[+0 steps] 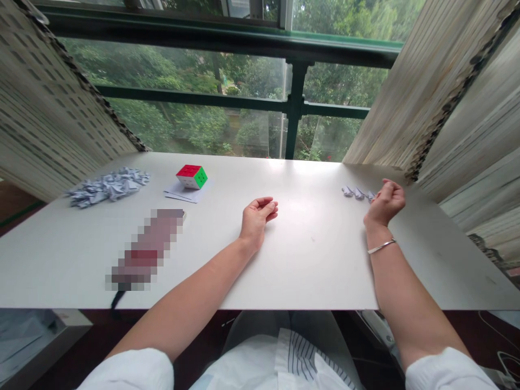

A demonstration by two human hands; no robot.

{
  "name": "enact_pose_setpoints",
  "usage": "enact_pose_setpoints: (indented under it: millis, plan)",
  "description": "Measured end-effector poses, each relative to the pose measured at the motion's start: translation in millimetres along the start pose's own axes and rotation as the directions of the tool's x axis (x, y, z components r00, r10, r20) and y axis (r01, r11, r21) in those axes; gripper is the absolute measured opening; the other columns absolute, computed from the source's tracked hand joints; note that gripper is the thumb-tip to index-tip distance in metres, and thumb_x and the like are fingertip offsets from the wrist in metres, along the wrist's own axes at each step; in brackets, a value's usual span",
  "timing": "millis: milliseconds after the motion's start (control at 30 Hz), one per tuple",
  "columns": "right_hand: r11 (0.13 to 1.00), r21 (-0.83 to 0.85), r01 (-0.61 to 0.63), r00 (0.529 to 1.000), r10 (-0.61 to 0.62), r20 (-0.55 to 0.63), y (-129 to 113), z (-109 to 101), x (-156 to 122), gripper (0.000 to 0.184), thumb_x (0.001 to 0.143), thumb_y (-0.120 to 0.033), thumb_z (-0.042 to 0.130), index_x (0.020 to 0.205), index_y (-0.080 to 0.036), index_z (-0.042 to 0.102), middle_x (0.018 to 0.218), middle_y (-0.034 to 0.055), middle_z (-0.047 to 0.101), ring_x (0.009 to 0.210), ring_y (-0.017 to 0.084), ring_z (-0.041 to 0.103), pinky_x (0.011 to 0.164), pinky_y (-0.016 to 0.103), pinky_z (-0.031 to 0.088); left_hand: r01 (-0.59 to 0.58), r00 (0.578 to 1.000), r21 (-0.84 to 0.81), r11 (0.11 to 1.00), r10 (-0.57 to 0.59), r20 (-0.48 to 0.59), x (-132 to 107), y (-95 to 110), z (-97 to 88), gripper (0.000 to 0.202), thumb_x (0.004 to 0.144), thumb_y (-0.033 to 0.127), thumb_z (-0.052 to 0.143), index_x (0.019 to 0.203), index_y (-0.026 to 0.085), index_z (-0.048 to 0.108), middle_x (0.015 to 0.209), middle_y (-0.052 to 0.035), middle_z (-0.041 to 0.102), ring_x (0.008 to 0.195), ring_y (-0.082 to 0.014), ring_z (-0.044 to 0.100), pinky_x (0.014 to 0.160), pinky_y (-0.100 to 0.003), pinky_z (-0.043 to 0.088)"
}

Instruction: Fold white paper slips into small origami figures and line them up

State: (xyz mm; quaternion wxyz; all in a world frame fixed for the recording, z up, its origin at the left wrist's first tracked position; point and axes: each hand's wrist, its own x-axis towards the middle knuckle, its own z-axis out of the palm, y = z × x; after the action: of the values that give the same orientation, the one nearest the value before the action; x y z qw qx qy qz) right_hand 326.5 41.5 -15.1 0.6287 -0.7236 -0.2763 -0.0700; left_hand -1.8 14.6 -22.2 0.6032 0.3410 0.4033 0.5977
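My left hand (257,221) rests on the white table (309,260) with its fingers loosely curled and apart, holding nothing. My right hand (385,203) lies curled in a loose fist, with nothing visible in it. Just beyond its fingers lies a row of small folded paper pieces (356,193). Far to the left, a coloured puzzle cube (192,177) sits on white paper sheets (184,192). A heap of crumpled pale blue paper (108,187) lies further left. Neither hand touches these.
A pixelated, unreadable object (146,246) lies near the table's front edge, with a black cord (117,299) hanging over. A green-framed window (294,92) stands behind the table, with trees outside. Pleated blinds (430,92) hang on both sides.
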Motion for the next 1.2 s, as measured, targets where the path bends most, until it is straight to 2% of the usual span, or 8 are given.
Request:
enact_pose_setpoints:
  millis: [67, 167, 267, 333, 500, 867, 967, 1200]
  plan:
    - [0.988, -0.042, 0.150, 0.978, -0.142, 0.151, -8.6, 2.4, -15.1, 0.048, 0.096, -0.039, 0.027, 0.115, -0.013, 0.063, 0.078, 0.0073, 0.062, 0.067, 0.020, 0.062, 0.060, 0.032, 0.050, 0.002, 1.000, -0.001, 1.000, -0.002, -0.009, 0.1, 0.7, -0.2, 0.029, 0.068, 0.024, 0.081, 0.092, 0.015, 0.067, 0.089, -0.0052, 0.071, 0.075, -0.0114, 0.065, 0.078, -0.029, 0.054]
    - [0.893, -0.230, 0.386, 0.881, -0.282, 0.379, -12.5, -3.4, -20.3, 0.034, 0.087, -0.037, 0.047, 0.099, -0.018, 0.073, 0.092, 0.0095, 0.068, 0.083, 0.024, 0.065, 0.077, 0.035, 0.050, 0.005, 1.000, -0.005, 1.000, -0.005, -0.016, 0.1, 1.7, -0.8, 0.028, 0.068, 0.023, 0.081, 0.091, 0.015, 0.067, 0.089, -0.0054, 0.071, 0.074, -0.0112, 0.065, 0.078, -0.029, 0.054]
    - [0.840, -0.383, 0.384, 0.903, -0.255, 0.347, -4.7, -16.9, -3.3, 0.040, 0.083, -0.024, 0.046, 0.112, -0.019, 0.073, 0.112, 0.0127, 0.069, 0.099, 0.027, 0.065, 0.085, 0.038, 0.049, 0.003, 1.000, -0.008, 1.000, -0.003, -0.022, 0.1, 2.0, -1.3, 0.029, 0.067, 0.022, 0.081, 0.092, 0.015, 0.067, 0.089, -0.0053, 0.071, 0.074, -0.0111, 0.065, 0.078, -0.028, 0.054]
    - [0.817, -0.454, 0.355, 0.904, -0.176, 0.389, 2.8, -26.2, 11.1, 0.039, 0.081, -0.020, 0.046, 0.104, -0.022, 0.077, 0.111, 0.0121, 0.071, 0.099, 0.029, 0.065, 0.085, 0.040, 0.049, 0.006, 1.000, -0.007, 1.000, -0.006, -0.020, 0.2, 1.6, -1.4, 0.029, 0.067, 0.022, 0.081, 0.092, 0.015, 0.067, 0.089, -0.0054, 0.071, 0.074, -0.0113, 0.065, 0.077, -0.028, 0.053]
    - [0.690, -0.622, 0.370, 0.840, 0.038, 0.542, 11.0, -35.1, 22.5, 0.029, 0.075, -0.024, 0.058, 0.093, -0.029, 0.080, 0.099, 0.0126, 0.074, 0.092, 0.033, 0.067, 0.081, 0.046, 0.050, 0.009, 1.000, -0.003, 1.000, -0.009, -0.003, 1.4, -0.4, -1.9, 0.031, 0.067, 0.024, 0.081, 0.092, 0.015, 0.066, 0.089, -0.0053, 0.070, 0.075, -0.0115, 0.065, 0.079, -0.030, 0.053]
    - [0.650, -0.581, 0.491, 0.764, -0.001, 0.645, 13.6, -23.3, 12.8, 0.037, 0.084, -0.024, 0.052, 0.111, -0.034, 0.075, 0.118, 0.0119, 0.068, 0.105, 0.031, 0.064, 0.088, 0.047, 0.050, 0.010, 1.000, 0.002, 1.000, -0.010, -0.016, 0.6, -0.8, -1.1, 0.031, 0.066, 0.023, 0.082, 0.093, 0.016, 0.067, 0.089, -0.0052, 0.071, 0.076, -0.0120, 0.065, 0.076, -0.028, 0.053]
    - [0.663, -0.572, 0.483, 0.766, -0.002, 0.643, 14.7, -23.0, 14.6, 0.040, 0.084, -0.021, 0.051, 0.114, -0.035, 0.074, 0.119, 0.0122, 0.067, 0.106, 0.030, 0.063, 0.087, 0.046, 0.050, 0.015, 1.000, 0.005, 1.000, -0.015, -0.020, 0.7, -0.4, -0.9, 0.031, 0.066, 0.023, 0.082, 0.092, 0.016, 0.067, 0.089, -0.0052, 0.071, 0.076, -0.0119, 0.065, 0.077, -0.028, 0.054]
    - [0.673, -0.680, 0.290, 0.889, 0.073, 0.452, 21.5, -28.0, 26.6, 0.029, 0.083, -0.026, 0.055, 0.098, -0.020, 0.079, 0.105, 0.0194, 0.072, 0.097, 0.033, 0.067, 0.080, 0.044, 0.051, 0.015, 1.000, 0.012, 1.000, -0.015, -0.021, 0.8, 0.8, 0.5, 0.031, 0.066, 0.023, 0.082, 0.092, 0.016, 0.067, 0.088, -0.0052, 0.070, 0.075, -0.0121, 0.065, 0.078, -0.030, 0.054]
